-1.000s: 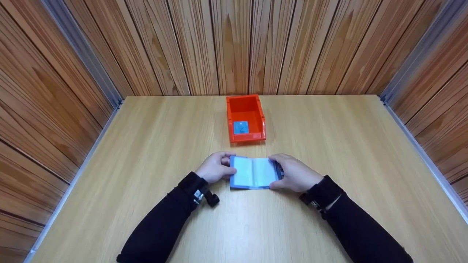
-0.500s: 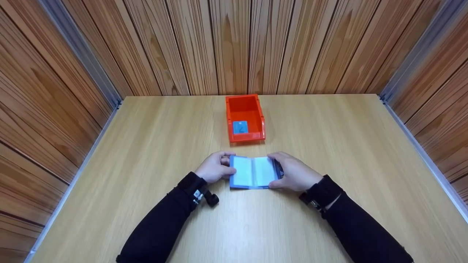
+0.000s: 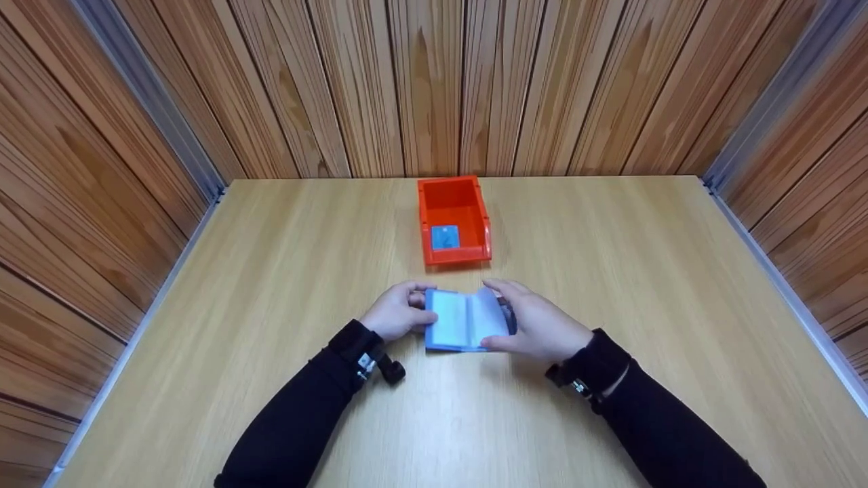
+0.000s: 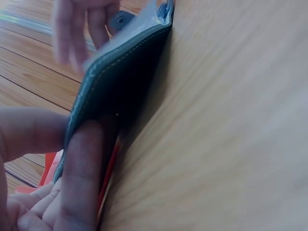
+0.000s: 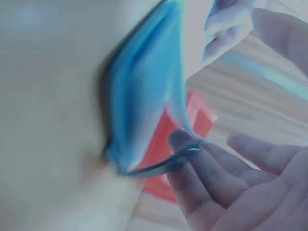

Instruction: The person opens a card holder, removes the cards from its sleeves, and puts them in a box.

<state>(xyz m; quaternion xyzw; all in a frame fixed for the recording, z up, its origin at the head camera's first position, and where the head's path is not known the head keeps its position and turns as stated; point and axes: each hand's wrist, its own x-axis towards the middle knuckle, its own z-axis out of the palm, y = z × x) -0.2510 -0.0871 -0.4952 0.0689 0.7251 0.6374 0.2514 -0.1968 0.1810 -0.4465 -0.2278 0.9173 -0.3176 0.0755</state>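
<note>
A small blue card holder point(image 3: 449, 320) with clear plastic sleeves lies spread open on the table point(image 3: 434, 420). My left hand point(image 3: 395, 313) pinches its left cover between thumb and fingers; the left wrist view shows the stitched cover point(image 4: 79, 98) tilted up off the wood. At the other side, my right hand point(image 3: 539, 324) holds the right-hand sleeves by their edges, thumb at the near edge and fingers at the far one. A clasp strap point(image 5: 166, 165) lies against the right fingertips in the right wrist view. Exact finger contact there is blurred.
An orange-red open-front bin point(image 3: 458, 256) stands just beyond the hands. Inside it lies a flat blue square point(image 3: 445, 237) with a dark mark. Wood-panelled walls point(image 3: 434, 88) bound the table at the back and both sides.
My right hand has shifted slightly left, and the right-hand sleeve has lifted and bent with it. The left hand and the bin have stayed in place.
</note>
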